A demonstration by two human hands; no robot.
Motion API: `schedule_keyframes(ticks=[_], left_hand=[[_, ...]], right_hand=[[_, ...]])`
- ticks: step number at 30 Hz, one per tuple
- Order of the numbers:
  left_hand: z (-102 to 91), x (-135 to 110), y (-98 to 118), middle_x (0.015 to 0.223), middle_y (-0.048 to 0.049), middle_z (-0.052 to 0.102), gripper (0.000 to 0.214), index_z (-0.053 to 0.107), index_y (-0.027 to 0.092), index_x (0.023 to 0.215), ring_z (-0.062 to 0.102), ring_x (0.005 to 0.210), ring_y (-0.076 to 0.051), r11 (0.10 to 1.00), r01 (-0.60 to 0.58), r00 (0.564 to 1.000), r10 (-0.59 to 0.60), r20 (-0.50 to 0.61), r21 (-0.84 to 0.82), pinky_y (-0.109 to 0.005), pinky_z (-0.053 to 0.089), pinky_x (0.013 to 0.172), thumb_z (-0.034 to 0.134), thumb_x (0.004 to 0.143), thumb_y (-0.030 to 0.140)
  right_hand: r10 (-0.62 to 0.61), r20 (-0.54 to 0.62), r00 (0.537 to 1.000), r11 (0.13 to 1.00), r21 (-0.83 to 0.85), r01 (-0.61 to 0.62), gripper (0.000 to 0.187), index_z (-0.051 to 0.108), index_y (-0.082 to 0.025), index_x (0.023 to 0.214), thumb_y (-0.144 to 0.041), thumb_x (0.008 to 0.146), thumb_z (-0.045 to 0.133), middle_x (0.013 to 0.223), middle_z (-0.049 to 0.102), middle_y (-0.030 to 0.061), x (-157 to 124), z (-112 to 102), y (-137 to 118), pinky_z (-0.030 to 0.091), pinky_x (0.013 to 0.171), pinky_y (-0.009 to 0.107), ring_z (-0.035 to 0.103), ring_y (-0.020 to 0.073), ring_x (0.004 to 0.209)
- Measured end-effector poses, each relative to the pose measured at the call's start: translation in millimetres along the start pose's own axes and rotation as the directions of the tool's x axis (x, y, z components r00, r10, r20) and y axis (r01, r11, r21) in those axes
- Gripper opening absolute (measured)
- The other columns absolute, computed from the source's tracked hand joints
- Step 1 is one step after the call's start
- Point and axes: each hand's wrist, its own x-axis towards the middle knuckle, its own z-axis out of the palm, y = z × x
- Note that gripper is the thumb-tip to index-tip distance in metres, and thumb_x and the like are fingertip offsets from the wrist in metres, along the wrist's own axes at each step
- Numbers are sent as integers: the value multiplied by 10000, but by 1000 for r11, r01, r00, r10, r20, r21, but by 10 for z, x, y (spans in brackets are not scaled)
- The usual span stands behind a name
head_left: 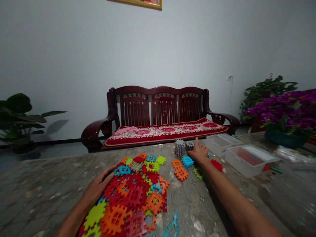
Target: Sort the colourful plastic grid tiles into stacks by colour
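Note:
A heap of plastic interlocking building pieces (134, 194) in red, orange, green, blue and grey spreads over the table. My left hand (100, 184) lies along the heap's left side, fingers stretched out and touching its edge. Farther off, my right hand (199, 152) has its thumb and fingers around a low stack of grey interlocking pieces (189, 145); some fingertips are hidden. Just left of it stands a taller grey stack (180, 148). Near my right wrist are blue pieces (187, 161), orange pieces (181, 173), a green piece (198, 173) and red pieces (216, 165).
Two clear plastic boxes (247, 164) stand on the right of the stone-patterned table (56, 194), near a pot of purple flowers (286, 113). A large transparent container (293, 194) is at the near right. One blue piece (172, 226) lies at the front. Behind is a wooden bench (163, 105).

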Motion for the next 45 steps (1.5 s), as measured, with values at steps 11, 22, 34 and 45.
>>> schedule_keyframes(ticks=[11,22,34,45], left_hand=[[-31,-29,80,1312,-71,715,617,680,221,1302,648,1230,-305,1000,3,1000,-3,24,16,-432,490,1077,535,825,584],[-8,2,-6,1307,-75,718,603,696,221,1282,656,1217,-308,999,-9,1000,9,-1,33,-454,491,1073,536,823,579],[8,-1,31,1320,-85,709,657,686,208,1287,646,1229,-308,1000,3,1000,-3,8,-12,-445,471,1094,527,796,613],[34,9,-28,1302,-81,719,615,679,207,1291,659,1206,-290,998,-42,999,43,7,-35,-438,459,1105,549,812,569]], right_hand=[[15,-10,1000,999,-42,-15,996,45,-43,1599,-354,835,603,1250,675,239,94,42,50,329,983,457,512,388,1283],[62,-27,998,998,-12,-63,870,246,-37,1555,-285,806,613,1254,668,239,16,-143,93,368,975,467,540,377,1246],[-10,56,998,971,240,-4,920,311,-134,1526,-515,769,668,1281,666,165,-506,-253,-406,443,959,392,589,339,1212],[36,104,994,992,119,-48,923,354,-112,1469,-484,719,743,1315,634,211,-407,-34,-586,397,1001,439,551,360,1266]])
